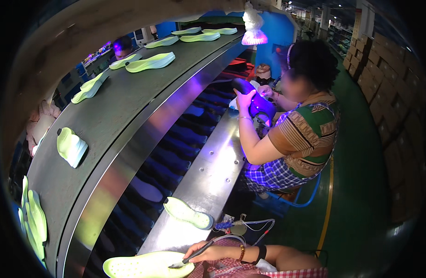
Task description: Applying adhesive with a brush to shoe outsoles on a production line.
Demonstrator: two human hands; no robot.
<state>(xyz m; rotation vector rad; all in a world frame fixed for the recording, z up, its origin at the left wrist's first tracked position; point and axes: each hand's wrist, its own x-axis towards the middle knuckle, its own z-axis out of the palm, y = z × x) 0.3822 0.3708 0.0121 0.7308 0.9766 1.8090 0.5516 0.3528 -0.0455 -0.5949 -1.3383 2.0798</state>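
At the lower edge, my right hand is closed around a dark-handled brush, with a clear thin tube running near its upper end. The brush tip rests on the inside of a pale yellow-green shoe sole, close to one end. Rows of small holes mark the sole's other end. My left hand is out of the picture; only a bit of arm shows below the right forearm. A second yellow-green sole lies alone on the metal ledge just beyond.
A curved dark conveyor belt carries several soles on the left. Beside me a co-worker handles a dark shoe upper under purple light. A small cup with tubing stands near my arm. Stacked cartons line the right side.
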